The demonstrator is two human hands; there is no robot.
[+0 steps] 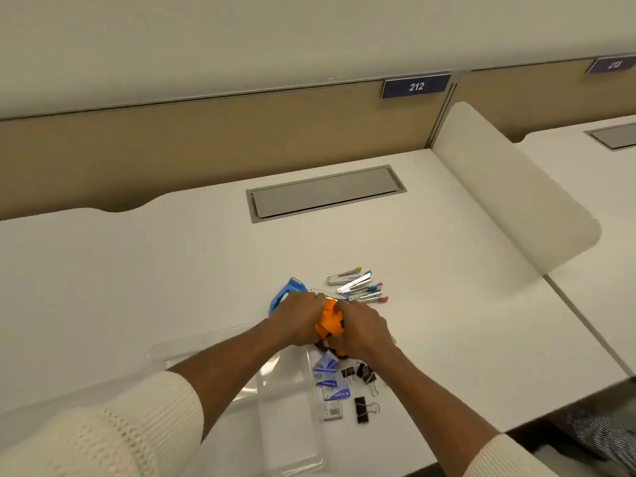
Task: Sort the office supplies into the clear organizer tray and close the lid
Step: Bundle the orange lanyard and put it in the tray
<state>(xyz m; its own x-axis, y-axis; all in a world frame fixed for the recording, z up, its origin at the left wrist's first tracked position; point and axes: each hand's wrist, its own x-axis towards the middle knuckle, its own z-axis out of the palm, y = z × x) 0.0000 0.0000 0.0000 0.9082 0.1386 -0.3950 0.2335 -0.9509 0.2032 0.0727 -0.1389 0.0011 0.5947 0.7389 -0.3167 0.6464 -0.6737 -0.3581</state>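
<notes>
An orange and black object (330,323) is gripped between my left hand (298,318) and my right hand (361,330), just above the far end of the clear organizer tray (285,418). A blue stapler (285,293) lies behind my left hand. Several small metal staplers (358,287) lie in a row beyond my hands. Small blue staple boxes (328,380) sit at the tray's right edge. Black binder clips (363,383) lie on the desk right of the boxes. The tray's open lid (192,346) lies under my left forearm.
The white desk (137,270) has a grey cable hatch (325,192) at the back and a curved white divider (509,191) on the right. A tan partition with a blue "212" sign (415,86) stands behind.
</notes>
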